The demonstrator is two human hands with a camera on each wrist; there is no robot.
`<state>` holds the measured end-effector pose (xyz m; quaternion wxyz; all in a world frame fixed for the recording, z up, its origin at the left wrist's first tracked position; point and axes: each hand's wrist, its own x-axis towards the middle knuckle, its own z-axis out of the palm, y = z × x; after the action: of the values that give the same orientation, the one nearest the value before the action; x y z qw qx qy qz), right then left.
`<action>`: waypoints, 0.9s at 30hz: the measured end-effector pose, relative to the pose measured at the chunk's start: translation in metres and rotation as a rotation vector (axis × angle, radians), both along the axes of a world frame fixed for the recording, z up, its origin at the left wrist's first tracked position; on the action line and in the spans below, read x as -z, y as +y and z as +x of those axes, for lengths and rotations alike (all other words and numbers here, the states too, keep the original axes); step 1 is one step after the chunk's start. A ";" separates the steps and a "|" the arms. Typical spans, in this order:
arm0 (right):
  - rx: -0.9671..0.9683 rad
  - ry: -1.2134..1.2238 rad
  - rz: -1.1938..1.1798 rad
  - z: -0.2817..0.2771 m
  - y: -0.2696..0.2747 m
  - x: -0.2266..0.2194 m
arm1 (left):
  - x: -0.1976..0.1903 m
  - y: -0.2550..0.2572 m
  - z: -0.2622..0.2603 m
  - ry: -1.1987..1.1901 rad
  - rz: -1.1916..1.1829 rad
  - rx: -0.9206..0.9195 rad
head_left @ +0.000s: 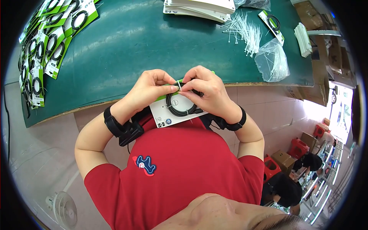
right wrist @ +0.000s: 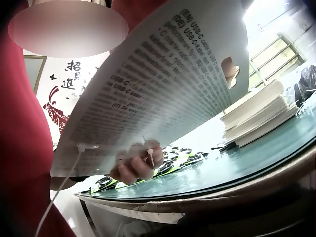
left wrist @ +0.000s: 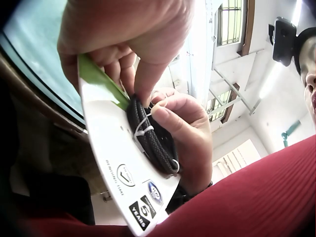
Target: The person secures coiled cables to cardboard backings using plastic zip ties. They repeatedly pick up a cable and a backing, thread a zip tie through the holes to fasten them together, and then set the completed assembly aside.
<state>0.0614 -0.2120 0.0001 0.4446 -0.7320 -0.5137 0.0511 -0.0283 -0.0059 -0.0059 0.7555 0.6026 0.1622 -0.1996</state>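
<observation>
A white cardboard packaging card (head_left: 158, 111) with a green top edge is held up near the red shirt. On its front lies a coiled black braided cable (head_left: 170, 104), bound by a white cable tie (left wrist: 144, 131) near its lower side. My left hand (head_left: 151, 87) grips the card's upper edge, its thumb against the coil. Opposite it, my right hand (head_left: 209, 91) pinches another white cable tie (head_left: 179, 86) at the top of the coil. Seen from behind, the card shows printed text, a tie head with a long tail (right wrist: 81, 148), and fingertips (right wrist: 140, 168) at its edge.
Carded cables (head_left: 50, 50) lie piled at the table's left. A stack of cards (head_left: 199, 8) stands at the back, beside loose white cable ties (head_left: 245, 34) and a clear bag of ties (head_left: 273, 61). One carded cable (head_left: 273, 25) lies to the right. The table edge (head_left: 253, 83) runs just beyond my hands.
</observation>
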 end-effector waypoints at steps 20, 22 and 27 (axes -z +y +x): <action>0.401 0.496 0.215 0.052 -0.038 -0.011 | -0.015 0.012 0.003 -0.101 -0.004 -0.133; 0.282 0.506 0.122 0.043 -0.035 0.010 | -0.016 0.012 0.006 -0.125 -0.081 -0.180; -0.104 1.192 0.330 0.019 -0.015 0.031 | -0.019 0.007 0.014 -0.182 -0.153 -0.181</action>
<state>0.0807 -0.2272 -0.0309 0.7592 -0.4732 -0.2133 0.3927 -0.0139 0.0011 0.0127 0.8257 0.5419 0.1307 -0.0870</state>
